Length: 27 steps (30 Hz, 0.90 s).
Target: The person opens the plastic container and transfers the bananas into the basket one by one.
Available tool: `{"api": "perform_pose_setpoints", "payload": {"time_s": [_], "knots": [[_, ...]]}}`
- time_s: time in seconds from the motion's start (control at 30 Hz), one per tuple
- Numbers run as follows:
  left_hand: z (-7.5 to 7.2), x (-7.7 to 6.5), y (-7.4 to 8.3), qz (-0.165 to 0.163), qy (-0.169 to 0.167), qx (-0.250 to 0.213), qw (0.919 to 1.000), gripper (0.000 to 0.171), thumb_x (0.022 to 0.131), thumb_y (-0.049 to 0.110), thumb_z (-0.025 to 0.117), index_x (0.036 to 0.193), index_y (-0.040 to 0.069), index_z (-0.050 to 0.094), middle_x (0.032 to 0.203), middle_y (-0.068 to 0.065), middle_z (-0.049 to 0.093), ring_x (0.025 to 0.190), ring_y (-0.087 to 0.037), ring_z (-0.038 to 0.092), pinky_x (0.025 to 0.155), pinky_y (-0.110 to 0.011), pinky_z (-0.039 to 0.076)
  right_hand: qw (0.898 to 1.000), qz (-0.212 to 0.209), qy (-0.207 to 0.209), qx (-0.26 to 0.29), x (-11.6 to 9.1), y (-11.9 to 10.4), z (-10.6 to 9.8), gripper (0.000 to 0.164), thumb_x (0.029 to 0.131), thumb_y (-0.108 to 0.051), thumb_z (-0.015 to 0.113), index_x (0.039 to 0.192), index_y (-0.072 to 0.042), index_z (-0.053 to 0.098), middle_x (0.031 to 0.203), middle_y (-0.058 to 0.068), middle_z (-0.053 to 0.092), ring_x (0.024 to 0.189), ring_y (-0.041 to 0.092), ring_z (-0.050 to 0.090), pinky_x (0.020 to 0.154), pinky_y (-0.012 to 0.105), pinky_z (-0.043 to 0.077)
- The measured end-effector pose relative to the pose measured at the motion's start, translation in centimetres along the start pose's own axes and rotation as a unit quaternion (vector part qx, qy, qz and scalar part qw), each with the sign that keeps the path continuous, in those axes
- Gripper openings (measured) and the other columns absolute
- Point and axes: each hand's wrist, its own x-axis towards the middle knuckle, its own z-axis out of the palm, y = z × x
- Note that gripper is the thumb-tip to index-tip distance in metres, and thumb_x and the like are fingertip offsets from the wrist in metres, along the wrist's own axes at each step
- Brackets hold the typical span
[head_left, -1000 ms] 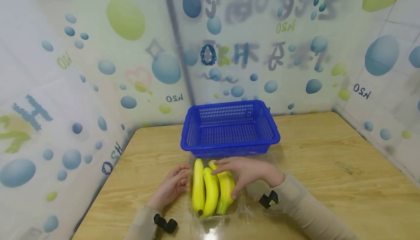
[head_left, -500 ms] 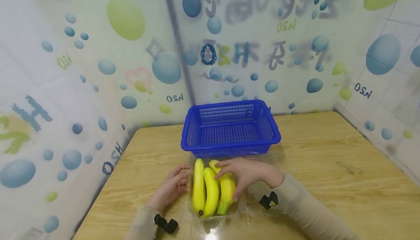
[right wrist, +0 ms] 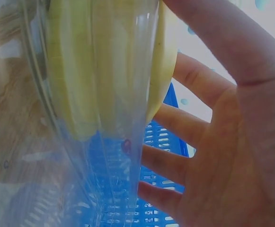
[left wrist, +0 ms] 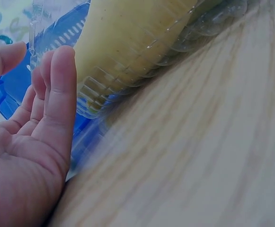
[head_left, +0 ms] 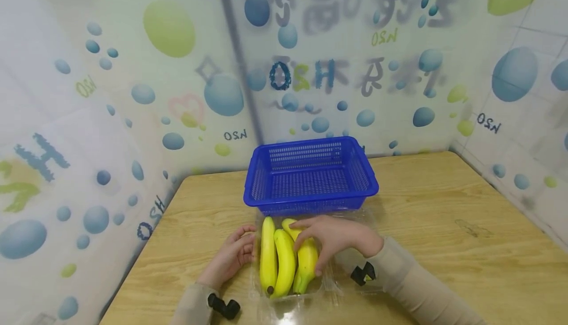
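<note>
Several yellow bananas lie in a clear plastic box [head_left: 310, 293]. One banana [head_left: 268, 256] is at the left and another banana [head_left: 285, 263] beside it. The right-hand banana [head_left: 307, 258] has my right hand [head_left: 339, 236] over it, fingers on its left and far part, thumb at its near right side. In the right wrist view those fingers [right wrist: 175, 163] reach around behind the banana, partly hidden by the clear wall. My left hand [head_left: 232, 253] rests at the box's left side, palm turned in and fingers loosely bent; the left wrist view shows its fingers [left wrist: 61, 94] against the plastic, holding nothing.
A blue perforated basket [head_left: 310, 201] stands directly behind the box with nothing in it. The box's clear lid [head_left: 350, 266] lies folded out to the right under my right wrist. Printed curtains [head_left: 177, 93] enclose the wooden table [head_left: 435, 226].
The fingers of my right hand have curled in more closely on the right-hand banana. My left hand, the box and the basket stay in place; the head view shifts slightly.
</note>
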Motion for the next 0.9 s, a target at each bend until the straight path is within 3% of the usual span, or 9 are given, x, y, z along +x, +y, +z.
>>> {"api": "perform_pose_setpoints", "payload": {"time_s": [0.13,0.37,0.9], "knots": [[0.0,-0.1,-0.1,0.001,0.002,0.004,1.0000,0.017,0.101,0.012,0.049,0.118,0.012,0.044,0.072,0.001,0.058,0.062,-0.010,0.059,0.059,-0.024,0.054,1.000,0.002,-0.002,-0.031,0.1,-0.4,0.2,0.058,0.062,-0.044,0.088,0.115,-0.030,0.068,0.152,0.005,0.037,0.136,0.024,0.037,0.110,0.039,0.031],[0.0,-0.1,0.0,0.000,-0.002,0.003,1.0000,0.018,0.101,0.013,0.049,0.118,0.011,0.044,0.073,0.001,0.058,0.062,-0.010,0.060,0.060,-0.024,0.054,0.998,0.024,-0.003,-0.058,0.3,-0.5,1.2,0.066,0.060,-0.054,0.085,0.120,-0.037,0.065,0.154,0.001,0.032,0.139,0.028,0.031,0.108,0.062,0.023],[0.1,0.0,0.0,0.000,0.003,0.011,0.9999,0.014,0.101,0.012,0.049,0.115,0.013,0.046,0.076,0.002,0.057,0.063,-0.009,0.060,0.061,-0.025,0.054,0.999,0.029,0.000,-0.040,0.3,-0.8,1.0,0.058,0.057,-0.044,0.089,0.110,-0.031,0.068,0.152,0.003,0.037,0.139,0.025,0.032,0.108,0.067,0.015]]}}
